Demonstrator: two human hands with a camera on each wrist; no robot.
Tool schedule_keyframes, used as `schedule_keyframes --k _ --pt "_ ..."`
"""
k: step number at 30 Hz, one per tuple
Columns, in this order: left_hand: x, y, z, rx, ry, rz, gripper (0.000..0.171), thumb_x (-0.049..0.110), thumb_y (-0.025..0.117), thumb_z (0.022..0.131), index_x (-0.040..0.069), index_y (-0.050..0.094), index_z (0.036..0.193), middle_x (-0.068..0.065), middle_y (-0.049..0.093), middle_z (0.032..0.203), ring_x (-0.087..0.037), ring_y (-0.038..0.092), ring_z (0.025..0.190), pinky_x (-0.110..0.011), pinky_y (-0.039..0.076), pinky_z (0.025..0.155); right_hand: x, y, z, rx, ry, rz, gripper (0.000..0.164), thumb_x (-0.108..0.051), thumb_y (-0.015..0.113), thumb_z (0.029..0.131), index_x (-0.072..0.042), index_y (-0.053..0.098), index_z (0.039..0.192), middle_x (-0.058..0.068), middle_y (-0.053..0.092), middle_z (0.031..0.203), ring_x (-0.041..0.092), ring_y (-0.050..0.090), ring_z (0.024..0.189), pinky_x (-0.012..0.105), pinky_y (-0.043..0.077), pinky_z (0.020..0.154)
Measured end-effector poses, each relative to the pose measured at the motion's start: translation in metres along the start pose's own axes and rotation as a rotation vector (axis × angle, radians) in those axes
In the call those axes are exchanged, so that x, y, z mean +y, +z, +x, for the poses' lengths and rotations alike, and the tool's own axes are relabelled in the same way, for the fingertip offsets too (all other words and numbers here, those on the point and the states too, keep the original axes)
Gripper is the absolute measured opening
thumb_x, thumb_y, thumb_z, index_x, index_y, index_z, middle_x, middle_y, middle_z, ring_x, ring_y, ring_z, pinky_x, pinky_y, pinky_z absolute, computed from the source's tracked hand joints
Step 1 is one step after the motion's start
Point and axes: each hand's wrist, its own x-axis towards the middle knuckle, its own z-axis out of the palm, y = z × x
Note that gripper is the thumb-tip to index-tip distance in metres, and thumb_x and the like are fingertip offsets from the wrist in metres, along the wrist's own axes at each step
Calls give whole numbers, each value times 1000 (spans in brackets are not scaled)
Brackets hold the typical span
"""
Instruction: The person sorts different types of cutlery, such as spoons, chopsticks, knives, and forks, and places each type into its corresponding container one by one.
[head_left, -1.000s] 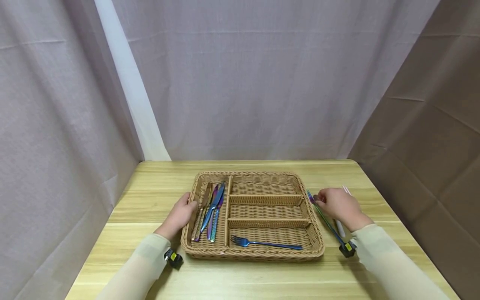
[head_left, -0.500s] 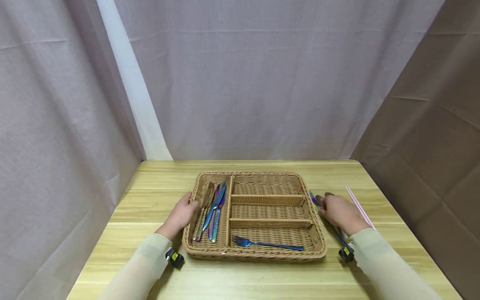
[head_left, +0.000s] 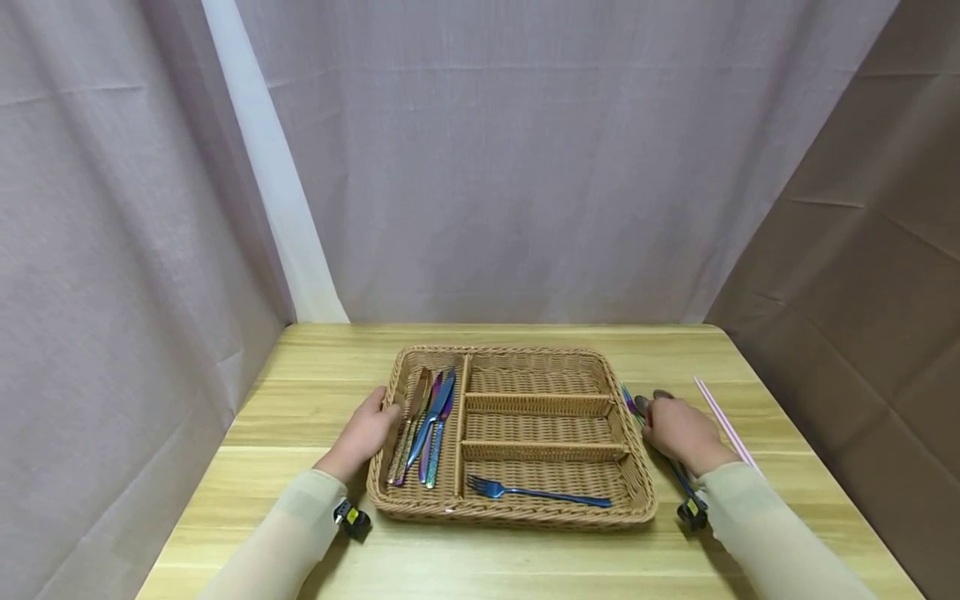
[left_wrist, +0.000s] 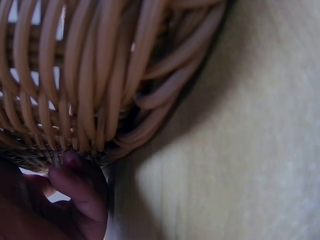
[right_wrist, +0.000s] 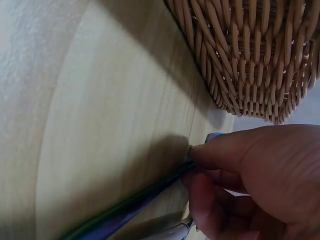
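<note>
My left hand [head_left: 365, 433] grips the left rim of a tan wicker basket [head_left: 555, 517], thumb over the edge; in the left wrist view its fingers [left_wrist: 80, 185] press against the weave. Beside the basket's right wall, my right hand [head_left: 684, 433] pinches an iridescent fork [head_left: 628, 400]. Its green-purple handle [right_wrist: 135, 202] runs under the thumb in the right wrist view. Two spoon bowls show at the fingers, a nearer spoon [head_left: 641, 403] and a farther spoon [head_left: 662, 394]; the palm hides much of their handles. Several knives [head_left: 431, 425] lie in the basket's left compartment.
A blue fork [head_left: 536, 492] lies in the basket's front right compartment. Two wicker dividers [head_left: 540, 450] split the right side. Pink chopsticks [head_left: 723, 421] lie right of my right hand on the wooden table [head_left: 465, 567]. Grey curtains [head_left: 525, 167] hang behind.
My right hand has shifted slightly left and down, uncovering the pink chopsticks and the spoon bowls. My left hand stays on the basket rim. The whole head view has drifted slightly.
</note>
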Motion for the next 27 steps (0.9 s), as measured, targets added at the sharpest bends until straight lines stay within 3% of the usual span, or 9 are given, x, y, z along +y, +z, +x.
schedule_keyframes --k 13,22,25,27 --pt "3 0 0 18 31 116 46 22 52 111 0 55 152 -25 65 144 -45 61 133 -64 46 116 2 0 -5 31 -21 26 26 -14 69 91 -17 57 68 4 60 71 25 55 62 45 47 54" --pt "3 -1 -1 34 36 145 47 22 53 111 0 56 151 -26 65 145 -47 59 136 -64 43 118 -2 -10 -11 81 -75 44 32 -13 69 89 -20 49 65 -2 47 62 18 45 56 35 36 52" --pt "2 -1 -1 35 42 146 46 23 53 111 0 57 151 -25 65 145 -46 60 136 -64 44 118 -4 -16 -13 95 -81 51 29 -15 70 91 -19 51 68 -2 49 63 19 46 58 38 38 53" --pt "2 -2 0 35 44 142 46 22 54 110 1 58 150 -24 66 143 -45 61 134 -64 45 117 -5 -21 -14 128 -102 48 27 -16 70 92 -18 53 72 -2 51 65 19 48 60 46 48 63"
